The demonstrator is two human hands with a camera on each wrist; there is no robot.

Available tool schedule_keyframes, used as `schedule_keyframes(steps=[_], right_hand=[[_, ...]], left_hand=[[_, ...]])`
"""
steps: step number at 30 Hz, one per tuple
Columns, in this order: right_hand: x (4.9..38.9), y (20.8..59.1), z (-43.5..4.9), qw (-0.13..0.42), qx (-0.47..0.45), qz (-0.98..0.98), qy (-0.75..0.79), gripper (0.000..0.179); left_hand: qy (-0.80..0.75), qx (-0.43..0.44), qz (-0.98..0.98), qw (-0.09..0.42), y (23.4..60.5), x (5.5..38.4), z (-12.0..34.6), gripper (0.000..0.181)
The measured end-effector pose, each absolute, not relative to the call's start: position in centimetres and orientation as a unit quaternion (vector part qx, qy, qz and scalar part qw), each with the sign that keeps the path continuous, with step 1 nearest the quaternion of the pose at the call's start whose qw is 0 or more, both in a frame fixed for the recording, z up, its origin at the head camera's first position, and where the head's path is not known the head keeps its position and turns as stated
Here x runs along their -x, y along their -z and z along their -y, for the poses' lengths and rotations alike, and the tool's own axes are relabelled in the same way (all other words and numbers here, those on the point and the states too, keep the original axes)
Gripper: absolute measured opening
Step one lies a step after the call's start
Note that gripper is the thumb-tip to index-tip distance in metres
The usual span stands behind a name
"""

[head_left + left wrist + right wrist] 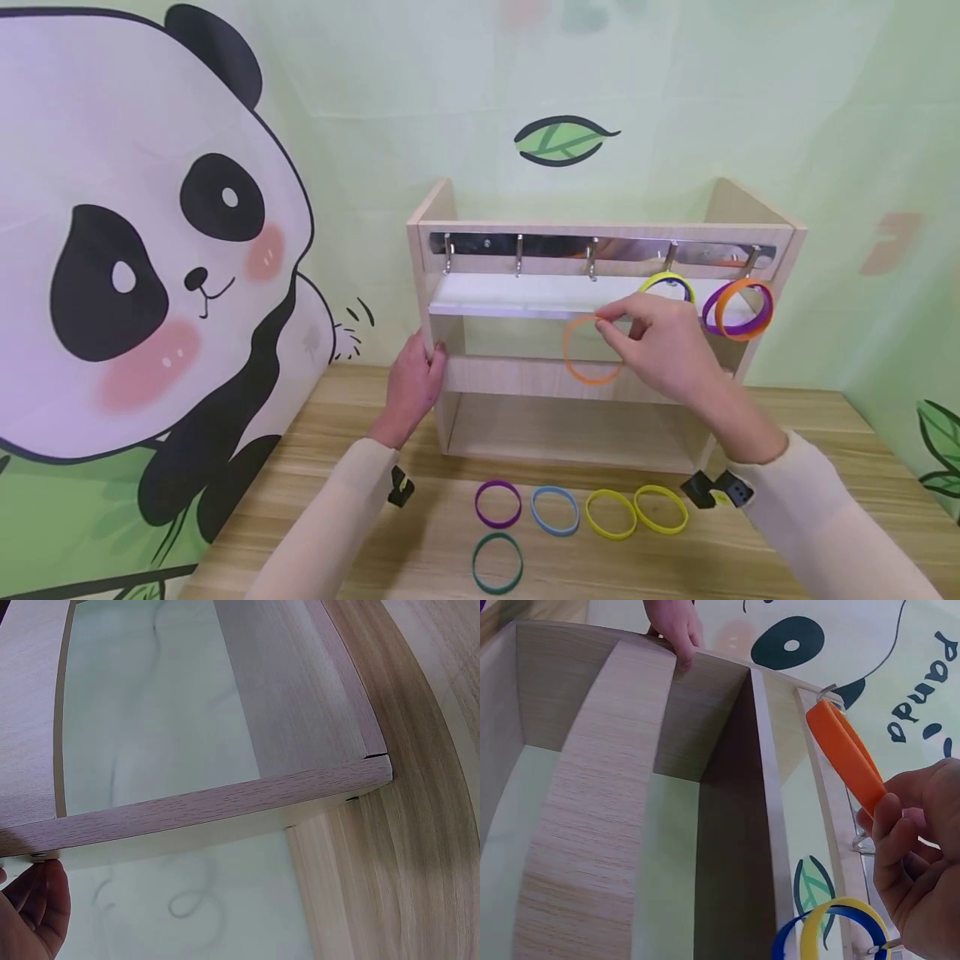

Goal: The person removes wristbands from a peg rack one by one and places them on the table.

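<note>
The right hand (660,342) pinched an orange band (845,756) between thumb and fingertips; the loop hung just below that grip, in front of the wooden shelf (525,379). The left hand (412,379), lower and to the left of the pinch, held the shelf's side panel by its front edge. Above the pinch ran a metal hook rail (555,247) with five hooks. Beside the right hand, a yellow band (810,930) and a blue band (784,941) hung from the fourth; farther right, a purple loop (708,317) and an orange loop (765,325) hung from the fifth. Well below the grip, five rings lay on the table (352,400): purple, light blue, two yellow and, nearest the wearer, teal.
</note>
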State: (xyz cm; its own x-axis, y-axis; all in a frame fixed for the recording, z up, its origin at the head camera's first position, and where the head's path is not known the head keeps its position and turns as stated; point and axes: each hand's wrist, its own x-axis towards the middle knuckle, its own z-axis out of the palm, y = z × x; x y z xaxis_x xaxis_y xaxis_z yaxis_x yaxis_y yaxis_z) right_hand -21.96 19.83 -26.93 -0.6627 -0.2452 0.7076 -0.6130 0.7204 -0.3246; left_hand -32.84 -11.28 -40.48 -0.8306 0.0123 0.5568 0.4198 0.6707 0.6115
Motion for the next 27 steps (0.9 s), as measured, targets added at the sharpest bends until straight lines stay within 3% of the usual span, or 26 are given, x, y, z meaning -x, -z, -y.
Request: schedule_keyframes(steps=[9, 27], right_hand=[[22.1, 30.4, -20.1, 0.329, -0.297, 0.850, -0.285, 0.011], [20.9, 36.0, -19.9, 0.265, -0.331, 0.860, -0.285, 0.013]], left_hand=[[0.388, 0.125, 0.873, 0.265, 40.5, 32.9, 11.2, 0.038], [0.387, 0.123, 0.875, 0.264, 40.4, 32.8, 11.2, 0.036]])
